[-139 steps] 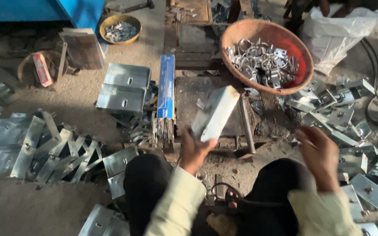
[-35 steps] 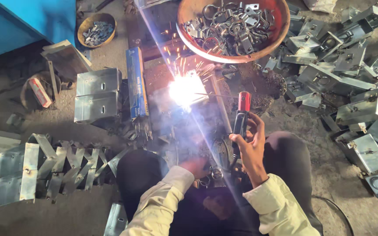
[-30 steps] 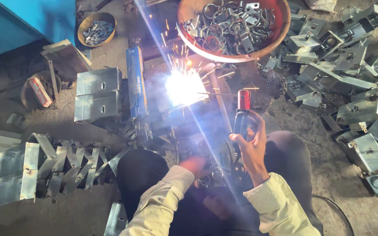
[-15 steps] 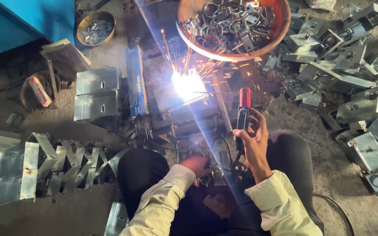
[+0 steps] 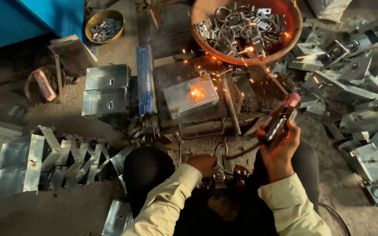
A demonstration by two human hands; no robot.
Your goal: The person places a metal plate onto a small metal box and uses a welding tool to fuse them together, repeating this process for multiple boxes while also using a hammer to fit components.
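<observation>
The arc is out now; my right hand [image 5: 278,146] grips the electrode holder [image 5: 280,120], lifted off the glowing metal box [image 5: 191,96]; left hand's [image 5: 204,164] fingers unclear.

A metal-fabrication workshop, seen from above with the work done on a gritty dirt floor [image 5: 44,218]. Folded sheet-metal brackets [image 5: 364,118] lie in heaps, and a round basin [image 5: 294,30] holds steel rings. Orange sparks scatter from a glowing weld spot on a metal box [image 5: 191,96], beside a blue packet of welding rods [image 5: 145,81].
</observation>
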